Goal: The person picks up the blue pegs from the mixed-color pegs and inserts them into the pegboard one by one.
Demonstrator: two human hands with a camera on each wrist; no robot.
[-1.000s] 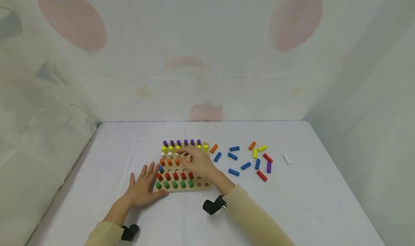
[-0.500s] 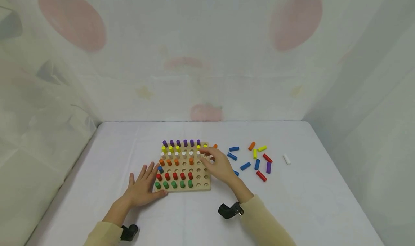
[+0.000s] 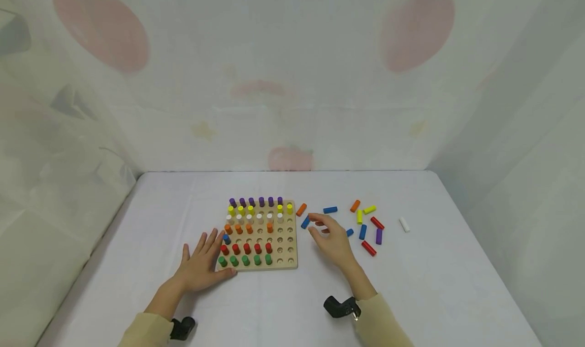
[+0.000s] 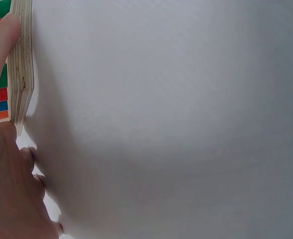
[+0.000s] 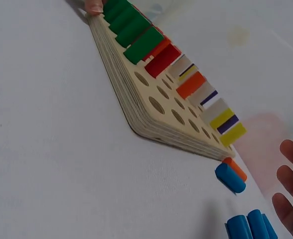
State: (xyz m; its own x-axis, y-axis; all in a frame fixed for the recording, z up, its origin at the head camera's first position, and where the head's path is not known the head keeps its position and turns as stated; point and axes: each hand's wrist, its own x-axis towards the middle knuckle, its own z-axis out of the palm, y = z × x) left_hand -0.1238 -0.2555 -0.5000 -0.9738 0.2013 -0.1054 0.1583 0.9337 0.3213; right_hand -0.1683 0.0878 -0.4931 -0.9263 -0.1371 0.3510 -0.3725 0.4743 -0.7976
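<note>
A wooden pegboard (image 3: 288,264) holds rows of round pegs in purple, yellow, white, orange, blue, red and green. My left hand (image 3: 200,266) lies with spread fingers along the board's left side, its thumb on the front corner. In the left wrist view that thumb presses the layered wooden edge (image 4: 23,64). To the right of the board my right hand (image 3: 333,241) hovers with loosely bent fingers and nothing between them. A blue peg (image 3: 305,222) lies just beyond its fingertips, beside an orange peg (image 3: 301,210). The right wrist view shows the fingers apart, near several blue pegs (image 5: 238,228).
Loose pegs are scattered right of the board, among them a purple peg (image 3: 379,236), a red peg (image 3: 368,248) and a yellow peg (image 3: 359,216). One white peg (image 3: 404,224) lies farthest right. A printed cloth (image 3: 347,123) hangs behind the table.
My right hand has moved from over the white row, rightward off the board to the loose pegs. White pegs now stand in that row where the hand was. My left hand has stayed put.
</note>
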